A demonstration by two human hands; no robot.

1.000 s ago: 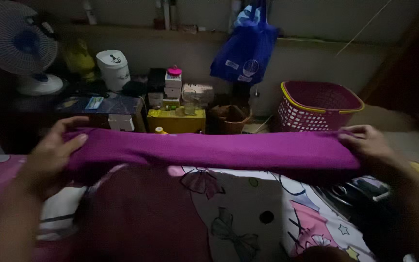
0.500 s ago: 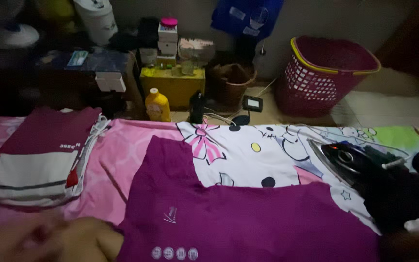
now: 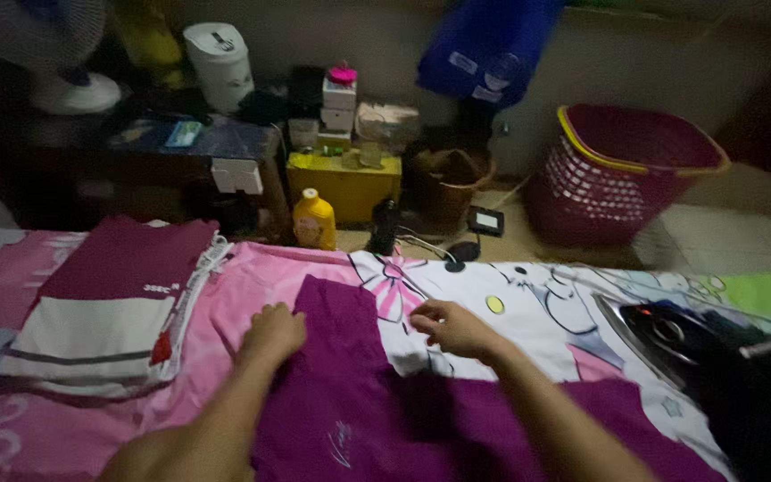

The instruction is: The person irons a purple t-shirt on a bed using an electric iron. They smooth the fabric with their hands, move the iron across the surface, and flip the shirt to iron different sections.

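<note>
A purple shirt (image 3: 359,393) lies spread on a pink cartoon-print sheet (image 3: 252,286), one sleeve pointing away from me. My left hand (image 3: 274,332) rests on the sleeve's left edge with fingers curled on the cloth. My right hand (image 3: 451,325) pinches the sleeve's right edge near its far end. A folded maroon-and-white garment (image 3: 109,303) sits to the left of the shirt.
A dark clothes iron (image 3: 671,335) lies on the sheet at the right. Beyond the sheet stand a red laundry basket (image 3: 622,174), a yellow bottle (image 3: 314,220), a yellow box (image 3: 344,183), a low dark table (image 3: 180,147) and a fan (image 3: 55,54).
The shirt, held stretched up a second ago, now lies flat on the sheet. Both hands have moved forward onto its far sleeve.
</note>
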